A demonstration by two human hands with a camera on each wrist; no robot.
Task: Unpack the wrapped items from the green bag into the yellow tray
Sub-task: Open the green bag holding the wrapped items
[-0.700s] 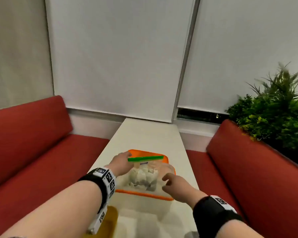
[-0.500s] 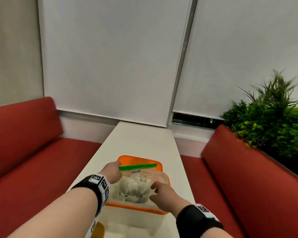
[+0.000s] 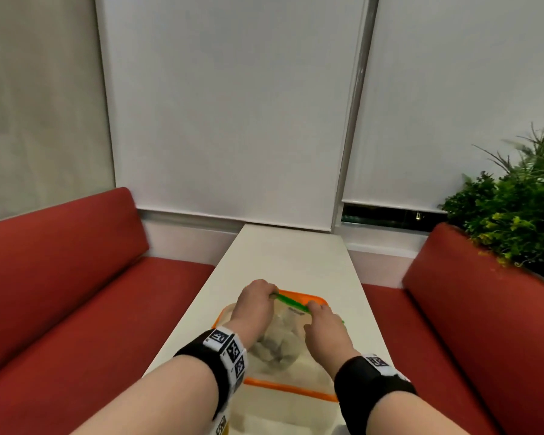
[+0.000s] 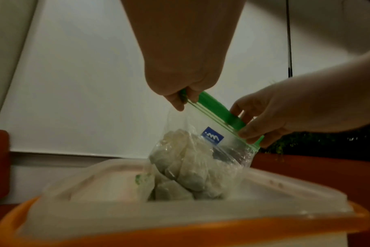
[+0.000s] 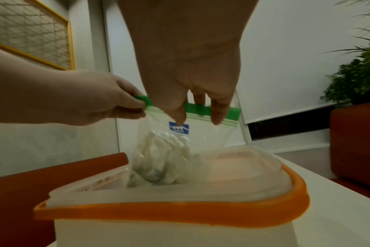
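Note:
A clear bag with a green zip strip [image 3: 291, 300] hangs over a white container with an orange rim [image 3: 289, 389]. Several white wrapped items [image 4: 186, 167] fill the bag's bottom, which dips into the container. My left hand [image 4: 183, 102] pinches the strip's left end. My right hand [image 5: 197, 117] pinches the strip further right, thumb in front. In the head view the left hand [image 3: 258, 304] and right hand [image 3: 322, 324] sit close together on the tilted strip. The wrapped items [image 5: 165, 158] show through the plastic. The yellow tray is not plainly in view.
The container stands on a narrow white table [image 3: 289, 259] between two red benches [image 3: 76, 293]. A green plant [image 3: 515, 221] rises behind the right bench. White blinds close off the far end.
My right hand rose from beside the container's front and took hold of the green strip. The strip now slants down to the right. My left hand kept its hold.

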